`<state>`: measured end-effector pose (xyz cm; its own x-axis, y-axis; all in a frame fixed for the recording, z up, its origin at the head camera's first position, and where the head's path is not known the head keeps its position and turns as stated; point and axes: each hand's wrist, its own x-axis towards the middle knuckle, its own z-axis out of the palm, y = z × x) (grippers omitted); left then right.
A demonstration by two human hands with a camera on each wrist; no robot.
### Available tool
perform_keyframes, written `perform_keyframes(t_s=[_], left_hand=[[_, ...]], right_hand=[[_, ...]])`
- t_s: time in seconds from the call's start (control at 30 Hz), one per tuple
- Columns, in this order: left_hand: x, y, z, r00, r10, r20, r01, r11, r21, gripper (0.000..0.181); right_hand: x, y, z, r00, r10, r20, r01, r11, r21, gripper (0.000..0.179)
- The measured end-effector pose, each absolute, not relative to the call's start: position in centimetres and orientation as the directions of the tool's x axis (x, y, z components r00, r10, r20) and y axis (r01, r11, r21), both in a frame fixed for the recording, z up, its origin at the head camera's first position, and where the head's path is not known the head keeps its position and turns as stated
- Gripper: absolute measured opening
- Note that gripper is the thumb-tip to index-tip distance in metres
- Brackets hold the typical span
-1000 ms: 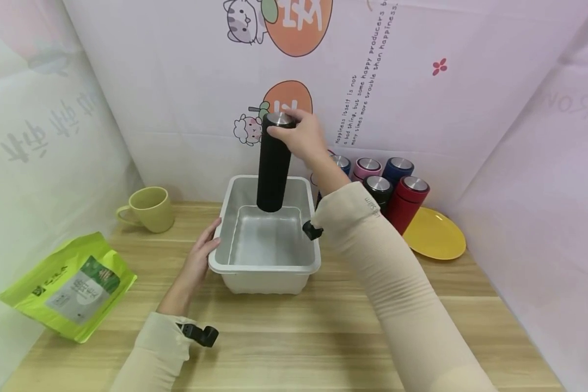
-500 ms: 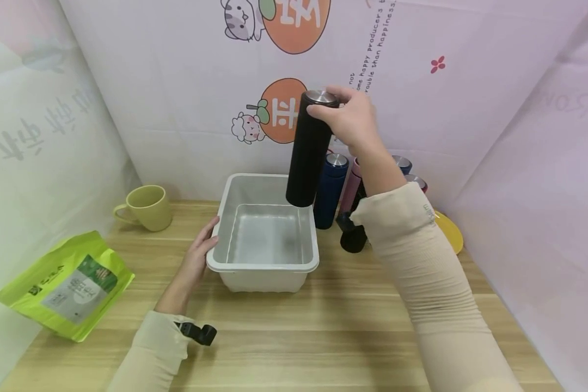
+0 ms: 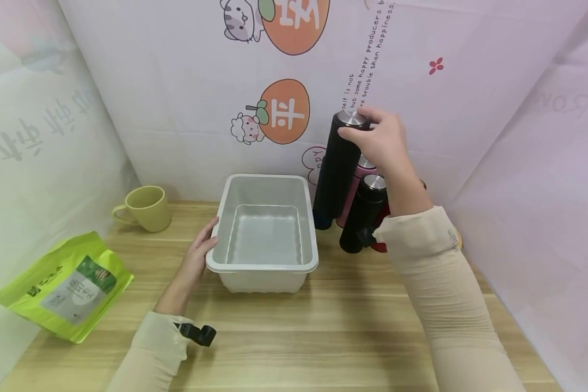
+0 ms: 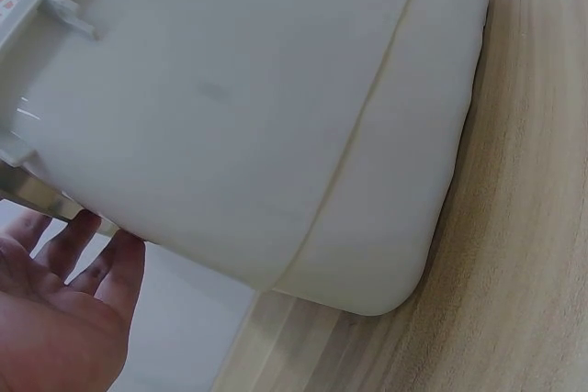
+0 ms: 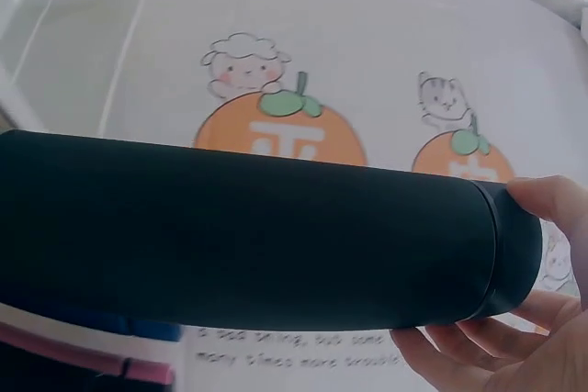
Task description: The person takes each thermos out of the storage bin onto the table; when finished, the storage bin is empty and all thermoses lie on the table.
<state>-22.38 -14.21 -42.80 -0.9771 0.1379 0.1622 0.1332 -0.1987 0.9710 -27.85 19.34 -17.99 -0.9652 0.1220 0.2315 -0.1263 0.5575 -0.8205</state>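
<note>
In the head view my right hand [image 3: 386, 139] grips a tall black thermos [image 3: 340, 171] near its silver-topped lid, thumb on one side and fingers on the other. The right wrist view shows the same thermos [image 5: 248, 236] lengthwise, with fingers [image 5: 450, 355] curled at its lid end. It overlaps a blue thermos [image 3: 322, 222], of which only the base shows. A pink thermos [image 3: 347, 202] and a shorter black thermos [image 3: 362, 215] stand close by. My left hand [image 3: 196, 258] touches the left side of a grey plastic bin [image 3: 262, 268], fingers fairly straight along its wall [image 4: 230, 117].
A yellow-green mug [image 3: 151, 209] stands at the back left, with a bright green pouch [image 3: 68, 288] in front of it. A red thermos [image 3: 379, 247] and a yellow plate [image 3: 459, 239] are mostly hidden by my right arm. Printed sheeting [image 3: 201, 109] walls the wooden table [image 3: 284, 337].
The black thermos in my right hand has moved from above the bin to the right, rising and then lowering beside the other thermoses. My left hand has stayed at the bin.
</note>
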Motion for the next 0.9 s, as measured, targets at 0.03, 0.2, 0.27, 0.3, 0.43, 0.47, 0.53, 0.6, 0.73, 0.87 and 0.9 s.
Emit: perform_keyframes(t_s=[0.03, 0.2, 0.27, 0.3, 0.43, 0.47, 0.53, 0.6, 0.73, 0.87, 0.9], left_hand=[[-22.4, -14.2, -42.8, -0.977, 0.138, 0.161, 0.131, -0.2, 0.971, 0.052], [-22.4, -14.1, -42.7, -0.98, 0.133, 0.149, 0.121, -0.199, 0.972, 0.053], [-22.4, -14.1, -42.7, -0.981, 0.132, 0.145, 0.117, -0.197, 0.973, 0.053], [-22.4, -14.1, -42.7, -0.981, 0.133, 0.144, 0.116, -0.196, 0.974, 0.053], [-22.3, -14.1, -42.7, -0.981, 0.136, 0.138, 0.109, -0.201, 0.974, 0.053], [-22.3, -14.2, -42.7, -0.982, 0.135, 0.135, 0.106, -0.203, 0.973, 0.053], [-22.3, -14.2, -42.7, -0.982, 0.131, 0.134, 0.105, -0.204, 0.973, 0.053], [-22.4, -14.3, -42.7, -0.983, 0.125, 0.132, 0.105, -0.202, 0.974, 0.053], [-22.4, -14.3, -42.6, -0.984, 0.122, 0.13, 0.105, -0.198, 0.975, 0.053], [-22.3, -14.3, -42.6, -0.983, 0.131, 0.126, 0.098, -0.203, 0.974, 0.053], [-22.3, -14.2, -42.6, -0.983, 0.131, 0.125, 0.097, -0.2, 0.975, 0.053]], right_hand=[[-27.9, 19.6, -18.4, -0.966, 0.127, 0.223, -0.116, 0.558, -0.821, 0.065], [-28.0, 20.4, -20.6, -0.965, 0.15, 0.216, -0.095, 0.568, -0.817, 0.065], [-28.1, 20.5, -21.6, -0.964, 0.153, 0.218, -0.093, 0.573, -0.814, 0.065], [-28.2, 20.6, -22.1, -0.964, 0.153, 0.217, -0.092, 0.574, -0.813, 0.064], [-28.3, 20.6, -24.0, -0.965, 0.164, 0.204, -0.071, 0.585, -0.808, 0.066], [-28.3, 20.5, -24.4, -0.966, 0.169, 0.196, -0.061, 0.588, -0.807, 0.067], [-28.3, 20.3, -25.3, -0.966, 0.177, 0.188, -0.047, 0.597, -0.801, 0.067], [-28.4, 20.2, -26.0, -0.965, 0.18, 0.191, -0.044, 0.604, -0.795, 0.068], [-28.5, 20.1, -27.6, -0.96, 0.185, 0.212, -0.052, 0.625, -0.779, 0.067], [-28.6, 20.3, -29.2, -0.95, 0.188, 0.248, -0.07, 0.648, -0.759, 0.066], [-28.6, 20.3, -29.5, -0.947, 0.19, 0.259, -0.076, 0.651, -0.755, 0.066]])
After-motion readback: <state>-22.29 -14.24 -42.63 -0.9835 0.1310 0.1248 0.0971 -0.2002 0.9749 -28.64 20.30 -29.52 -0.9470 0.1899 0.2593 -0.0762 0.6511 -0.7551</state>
